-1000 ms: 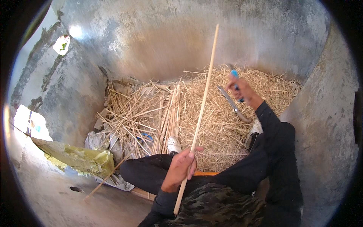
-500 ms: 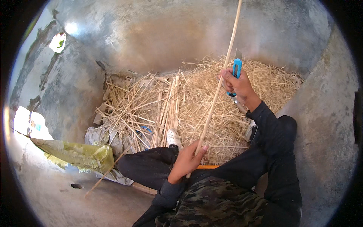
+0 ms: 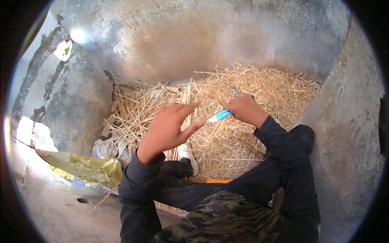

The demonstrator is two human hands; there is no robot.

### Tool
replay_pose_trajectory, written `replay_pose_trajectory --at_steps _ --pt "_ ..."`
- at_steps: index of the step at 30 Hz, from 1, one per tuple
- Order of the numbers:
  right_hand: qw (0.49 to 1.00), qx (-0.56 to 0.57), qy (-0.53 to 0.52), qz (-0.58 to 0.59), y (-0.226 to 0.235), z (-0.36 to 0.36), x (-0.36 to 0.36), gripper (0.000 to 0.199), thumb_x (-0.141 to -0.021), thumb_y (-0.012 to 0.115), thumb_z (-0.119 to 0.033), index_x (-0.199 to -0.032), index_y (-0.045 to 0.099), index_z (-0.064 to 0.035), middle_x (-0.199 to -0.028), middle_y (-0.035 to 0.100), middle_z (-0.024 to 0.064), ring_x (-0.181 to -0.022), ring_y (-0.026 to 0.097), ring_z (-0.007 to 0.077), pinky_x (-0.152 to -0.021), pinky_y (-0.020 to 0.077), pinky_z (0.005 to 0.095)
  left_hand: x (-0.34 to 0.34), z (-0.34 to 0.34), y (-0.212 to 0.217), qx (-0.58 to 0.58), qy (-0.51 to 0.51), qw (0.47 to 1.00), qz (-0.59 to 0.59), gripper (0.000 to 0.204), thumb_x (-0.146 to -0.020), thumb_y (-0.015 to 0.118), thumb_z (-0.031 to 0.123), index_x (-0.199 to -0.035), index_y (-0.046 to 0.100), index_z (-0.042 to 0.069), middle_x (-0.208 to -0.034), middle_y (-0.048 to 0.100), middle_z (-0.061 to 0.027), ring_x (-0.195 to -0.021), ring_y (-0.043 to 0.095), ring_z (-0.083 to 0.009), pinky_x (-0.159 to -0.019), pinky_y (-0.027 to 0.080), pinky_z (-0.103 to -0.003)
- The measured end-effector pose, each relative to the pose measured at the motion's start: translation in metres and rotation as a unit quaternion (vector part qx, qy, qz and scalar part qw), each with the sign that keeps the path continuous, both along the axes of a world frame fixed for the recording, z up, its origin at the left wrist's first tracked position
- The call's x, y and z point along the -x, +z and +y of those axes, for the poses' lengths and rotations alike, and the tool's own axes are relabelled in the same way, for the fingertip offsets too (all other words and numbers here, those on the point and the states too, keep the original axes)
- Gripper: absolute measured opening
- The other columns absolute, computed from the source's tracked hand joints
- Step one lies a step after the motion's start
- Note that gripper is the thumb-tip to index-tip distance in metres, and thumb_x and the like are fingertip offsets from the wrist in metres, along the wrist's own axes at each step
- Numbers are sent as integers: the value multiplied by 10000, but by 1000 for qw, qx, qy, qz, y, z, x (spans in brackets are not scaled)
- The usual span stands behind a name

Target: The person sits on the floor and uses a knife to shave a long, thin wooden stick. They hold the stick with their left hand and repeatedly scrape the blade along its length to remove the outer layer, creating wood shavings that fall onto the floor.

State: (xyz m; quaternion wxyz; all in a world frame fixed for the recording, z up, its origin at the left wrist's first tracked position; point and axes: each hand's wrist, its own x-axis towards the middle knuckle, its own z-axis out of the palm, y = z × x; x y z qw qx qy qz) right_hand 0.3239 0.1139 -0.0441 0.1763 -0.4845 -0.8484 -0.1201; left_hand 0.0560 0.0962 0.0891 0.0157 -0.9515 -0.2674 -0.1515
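Working above straw (image 3: 227, 141) penned by the far wall (image 3: 182, 44) and the right wall (image 3: 344, 121); well apart from both, with open air ahead. Gripping a blue cutter (image 3: 223, 115) in the right hand (image 3: 246, 109), fingers curled round the handle, blade pointing left. Holding the left hand (image 3: 166, 127) spread, thumb just beside the blade tip; cannot tell what, if anything, lies behind the palm. Cannot make out any marking on the cutter. Noted within the walls: loose sticks (image 3: 135, 109) at left, metal blade (image 3: 234, 91) partly hidden behind the right hand.
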Motion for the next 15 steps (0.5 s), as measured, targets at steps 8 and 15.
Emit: replay_pose_trajectory --at_steps 8,15 --pt "984 -59 -55 156 10 -5 -6 314 -791 645 -311 -1062 653 -151 -615 613 47 -572 630 225 -572 475 370 21 -13 -151 658 126 692 -267 363 -1014 420 331 -1096 581 16 -578 336 87 -465 288 -32 -425 260 -214" --pt "985 81 -78 130 0 -29 37 749 -758 471 -789 -617 604 -66 -438 506 83 -380 537 233 -380 401 373 3 -47 -138 595 142 716 -337 382 -1026 378 333 -1126 559 12 -581 336 76 -500 294 -22 -460 259 -201"
